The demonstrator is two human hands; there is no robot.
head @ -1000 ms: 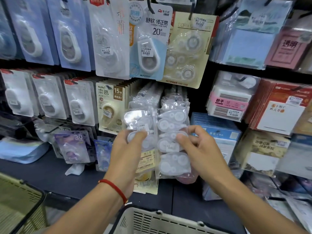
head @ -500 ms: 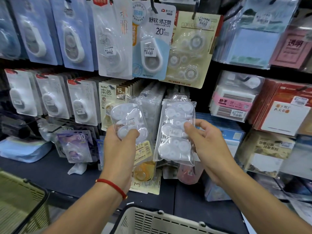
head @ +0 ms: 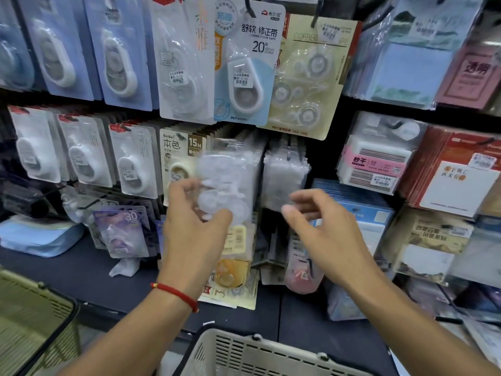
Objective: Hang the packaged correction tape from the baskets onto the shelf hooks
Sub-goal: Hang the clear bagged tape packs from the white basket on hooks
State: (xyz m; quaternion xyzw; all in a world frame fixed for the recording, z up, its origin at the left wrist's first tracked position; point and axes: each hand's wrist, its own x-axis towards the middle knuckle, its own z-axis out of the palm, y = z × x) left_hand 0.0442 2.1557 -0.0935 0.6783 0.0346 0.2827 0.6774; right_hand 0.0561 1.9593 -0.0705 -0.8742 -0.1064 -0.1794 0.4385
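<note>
Shop pegboard wall, packs on hooks. Left hand (head: 195,229) pinches clear tape pack (head: 223,185), long axis upright, top toward crowded hook row directly above fingers. Right hand (head: 322,226) fingers loosely curled, holding nothing, just below hung clear stack (head: 284,177). Left nearer target hook. Pack blurred; hang-hole and hook tip indistinct. Basket (head: 260,354) below, cut off.

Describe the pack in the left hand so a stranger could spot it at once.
Find the tan "15M" card in the shelf's middle row. Just right of it, the left hand holds up a clear correction tape pack. Unlike its neighbours, it has no printed card, only see-through plastic over white dispensers.
</note>
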